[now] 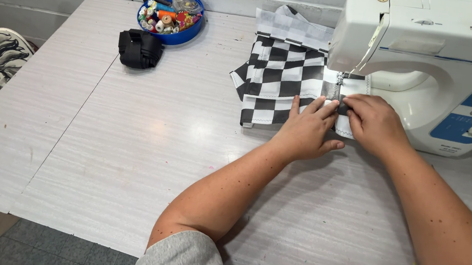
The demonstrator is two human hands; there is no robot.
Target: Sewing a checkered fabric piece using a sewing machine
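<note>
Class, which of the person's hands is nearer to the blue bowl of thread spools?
Left. The left hand lies on the checkered cloth, on the side toward the blue bowl; the right hand is farther away, beside the sewing machine.

Bare forearms, a short grey sleeve point(183, 259) on the left arm, no rings or watch visible.

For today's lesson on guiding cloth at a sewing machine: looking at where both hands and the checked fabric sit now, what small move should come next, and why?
Probably ease the checked fabric a little further back under the needle, since both the left hand and right hand press its folded white edge flat just in front of the needle of the sewing machine, and unsewn edge remains under the fingers.
</note>
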